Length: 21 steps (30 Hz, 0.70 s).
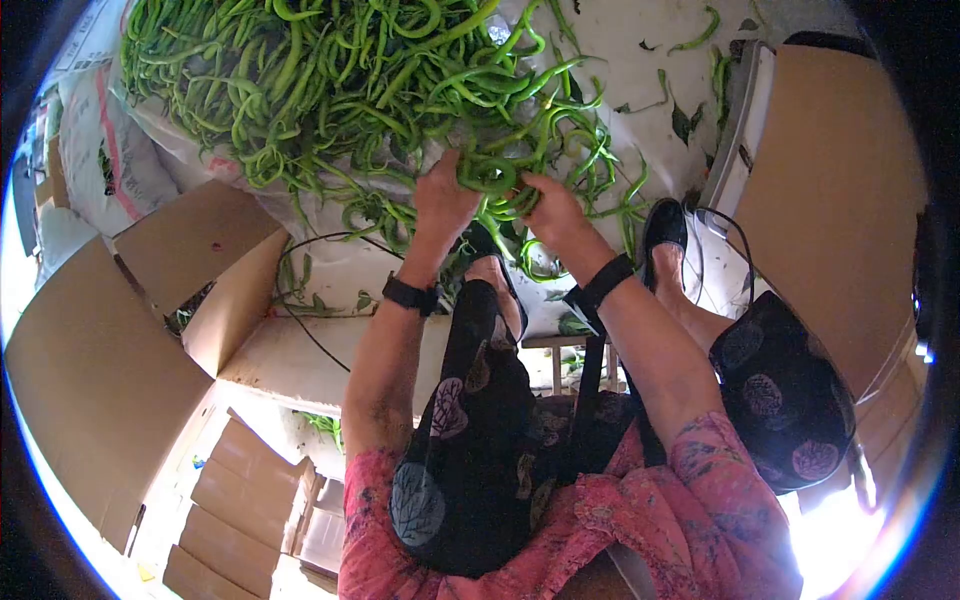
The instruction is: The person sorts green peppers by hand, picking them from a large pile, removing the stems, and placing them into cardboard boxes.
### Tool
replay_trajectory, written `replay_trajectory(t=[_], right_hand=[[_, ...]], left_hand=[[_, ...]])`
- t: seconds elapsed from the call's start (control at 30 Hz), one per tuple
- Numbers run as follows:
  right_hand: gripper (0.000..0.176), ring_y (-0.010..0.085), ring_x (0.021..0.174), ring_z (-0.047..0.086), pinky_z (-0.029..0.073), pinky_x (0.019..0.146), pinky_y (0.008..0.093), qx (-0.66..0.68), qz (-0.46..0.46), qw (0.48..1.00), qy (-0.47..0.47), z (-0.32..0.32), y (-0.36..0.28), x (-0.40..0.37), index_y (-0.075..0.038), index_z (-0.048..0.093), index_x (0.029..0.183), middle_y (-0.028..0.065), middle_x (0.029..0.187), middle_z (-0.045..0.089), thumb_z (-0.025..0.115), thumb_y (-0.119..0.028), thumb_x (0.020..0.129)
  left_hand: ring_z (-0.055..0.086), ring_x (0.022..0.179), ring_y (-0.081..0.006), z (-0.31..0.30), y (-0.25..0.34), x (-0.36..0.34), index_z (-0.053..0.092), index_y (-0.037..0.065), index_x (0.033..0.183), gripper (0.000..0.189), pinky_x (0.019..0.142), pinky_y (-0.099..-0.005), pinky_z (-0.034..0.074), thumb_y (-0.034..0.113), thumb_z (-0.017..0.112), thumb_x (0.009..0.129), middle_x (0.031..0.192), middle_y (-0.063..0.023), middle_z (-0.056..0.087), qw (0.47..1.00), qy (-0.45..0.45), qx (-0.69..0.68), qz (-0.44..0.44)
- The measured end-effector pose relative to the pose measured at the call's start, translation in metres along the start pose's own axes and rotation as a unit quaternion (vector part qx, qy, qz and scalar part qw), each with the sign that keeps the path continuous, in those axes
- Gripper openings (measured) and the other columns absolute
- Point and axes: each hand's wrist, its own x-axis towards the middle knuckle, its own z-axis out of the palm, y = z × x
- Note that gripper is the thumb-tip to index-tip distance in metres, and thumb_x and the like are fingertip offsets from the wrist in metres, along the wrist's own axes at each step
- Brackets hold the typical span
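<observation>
A large heap of long, curly green peppers (330, 80) fills the top of the view on a pale sheet. At the heap's near edge, my left hand (443, 200) is closed around some green peppers. Close beside it on the right, my right hand (556, 212) pinches the same curled peppers (490, 175), which show between the two hands. The fingertips of both hands are partly hidden by the peppers. Several loose peppers (540, 262) lie just below and around the hands.
An open cardboard box (90, 350) stands at the left and a large cardboard piece (820, 200) at the right. Flattened cardboard (240, 500) lies at lower left. White sacks (120, 160) are at upper left. My shoes (665, 228) rest near the pepper heap, beside thin black cords.
</observation>
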Motion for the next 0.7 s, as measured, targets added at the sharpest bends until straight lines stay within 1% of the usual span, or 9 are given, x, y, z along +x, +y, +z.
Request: replay_trajectory(t=[0.13, 0.2, 0.3, 0.33, 0.4, 0.43, 0.5, 0.67, 0.7], right_hand=[[0.021, 0.0203, 0.089, 0.065, 0.053, 0.082, 0.0344, -0.161, -0.129, 0.969, -0.136, -0.018, -0.006, 0.006, -0.004, 0.061, 0.108, 0.0079, 0.101, 0.066, 0.061, -0.017, 0.091], [0.025, 0.0198, 0.091, 0.066, 0.054, 0.084, 0.0337, 0.023, 0.006, 0.996, -0.087, 0.009, -0.018, -0.009, -0.004, 0.060, 0.112, 0.0073, 0.105, 0.067, 0.063, -0.018, 0.091], [0.028, 0.0200, 0.093, 0.065, 0.053, 0.085, 0.0341, -0.056, -0.032, 0.998, -0.008, 0.023, -0.021, -0.014, -0.004, 0.060, 0.113, 0.0076, 0.107, 0.067, 0.064, -0.021, 0.091], [0.028, 0.0200, 0.093, 0.065, 0.053, 0.085, 0.0341, -0.056, -0.032, 0.998, -0.008, 0.025, -0.022, -0.012, -0.004, 0.060, 0.113, 0.0076, 0.107, 0.067, 0.064, -0.021, 0.091], [0.030, 0.0195, 0.096, 0.065, 0.052, 0.087, 0.0338, -0.007, 0.014, 0.997, -0.075, 0.026, -0.025, -0.008, -0.004, 0.060, 0.114, 0.0078, 0.106, 0.067, 0.063, -0.022, 0.091], [0.030, 0.0195, 0.096, 0.065, 0.052, 0.087, 0.0338, -0.006, 0.014, 0.997, -0.075, 0.023, -0.023, -0.002, -0.004, 0.060, 0.114, 0.0078, 0.106, 0.067, 0.063, -0.022, 0.091], [0.029, 0.0197, 0.095, 0.065, 0.053, 0.086, 0.0332, -0.107, -0.040, 0.991, -0.066, 0.017, -0.020, 0.017, -0.004, 0.061, 0.113, 0.0082, 0.105, 0.067, 0.064, -0.022, 0.090], [0.028, 0.0196, 0.091, 0.065, 0.053, 0.085, 0.0326, 0.034, 0.016, 0.994, -0.103, 0.034, -0.036, 0.022, -0.003, 0.062, 0.110, 0.0078, 0.103, 0.067, 0.066, -0.020, 0.089], [0.027, 0.0193, 0.090, 0.065, 0.053, 0.085, 0.0325, 0.020, 0.010, 0.995, -0.102, 0.037, -0.037, 0.021, -0.003, 0.063, 0.109, 0.0076, 0.102, 0.068, 0.066, -0.020, 0.088]], left_hand=[[0.054, 0.103, -0.0456, -0.002, -0.009, -0.010, 0.056, -0.001, 0.112, 0.052, 0.078, -0.0497, 0.049, 0.018, 0.073, 0.067, 0.104, -0.0268, 0.057, 0.999, -0.021, 0.015, 0.024], [0.057, 0.103, -0.0412, 0.008, -0.013, -0.018, 0.057, -0.002, 0.111, 0.055, 0.083, -0.0501, 0.047, 0.019, 0.075, 0.064, 0.106, -0.0258, 0.060, 0.987, -0.003, 0.110, 0.118], [0.062, 0.092, -0.0369, -0.014, 0.003, -0.016, 0.051, -0.003, 0.123, 0.068, 0.084, -0.0402, 0.051, 0.030, 0.075, 0.069, 0.108, -0.0219, 0.062, 0.935, 0.040, 0.233, 0.263], [0.062, 0.092, -0.0369, -0.028, 0.018, -0.013, 0.051, -0.003, 0.123, 0.068, 0.084, -0.0402, 0.051, 0.030, 0.075, 0.069, 0.108, -0.0219, 0.062, 0.935, 0.040, 0.233, 0.263], [0.062, 0.097, -0.0281, -0.054, 0.044, -0.005, 0.048, -0.004, 0.127, 0.070, 0.086, -0.0351, 0.049, 0.030, 0.076, 0.073, 0.117, -0.0182, 0.059, 0.959, -0.269, 0.080, -0.033], [0.062, 0.097, -0.0281, -0.054, 0.041, -0.003, 0.048, -0.004, 0.127, 0.070, 0.086, -0.0351, 0.049, 0.030, 0.076, 0.073, 0.117, -0.0182, 0.059, 0.959, -0.269, 0.081, -0.034], [0.063, 0.095, -0.0209, -0.048, 0.029, 0.005, 0.045, -0.001, 0.132, 0.071, 0.083, -0.0302, 0.050, 0.028, 0.077, 0.076, 0.117, -0.0134, 0.060, 0.918, -0.221, -0.316, -0.088], [0.056, 0.113, -0.0245, -0.012, 0.023, 0.006, 0.046, 0.003, 0.134, 0.074, 0.094, -0.0364, 0.046, 0.028, 0.079, 0.073, 0.124, -0.0172, 0.057, 0.949, -0.108, -0.285, -0.075], [0.057, 0.111, -0.0230, -0.005, 0.020, 0.009, 0.041, 0.002, 0.137, 0.074, 0.091, -0.0354, 0.047, 0.025, 0.076, 0.076, 0.125, -0.0148, 0.057, 0.988, -0.043, -0.149, 0.010]])
